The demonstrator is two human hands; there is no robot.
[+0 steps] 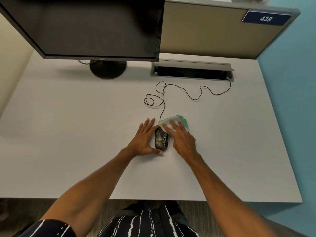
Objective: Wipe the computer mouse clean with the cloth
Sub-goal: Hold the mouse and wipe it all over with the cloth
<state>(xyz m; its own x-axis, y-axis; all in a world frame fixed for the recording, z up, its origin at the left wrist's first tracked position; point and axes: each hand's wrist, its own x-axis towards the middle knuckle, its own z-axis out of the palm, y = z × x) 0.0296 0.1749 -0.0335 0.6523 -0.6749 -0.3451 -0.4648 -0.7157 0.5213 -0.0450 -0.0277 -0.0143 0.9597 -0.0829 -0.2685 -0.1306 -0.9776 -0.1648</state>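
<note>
A black computer mouse (161, 139), speckled with yellow grime, lay on the white desk (68, 134) a little right of its middle and nearer the front edge than the back. The left hand (143, 139) braced it from the left side, fingers spread flat along the mouse and thumb curled round its near end, not closed around it. The right hand (181, 137) pressed flat, fingers apart, on a folded green-and-white cloth (177, 119) (its near corner overlapped the mouse's far end). The mouse cable (179, 88) looped across the desk toward the back edge and ran into a recessed cable tray (191, 70) there. A dark monitor (85, 26) stood on its round base at the back left of the desk.
</note>
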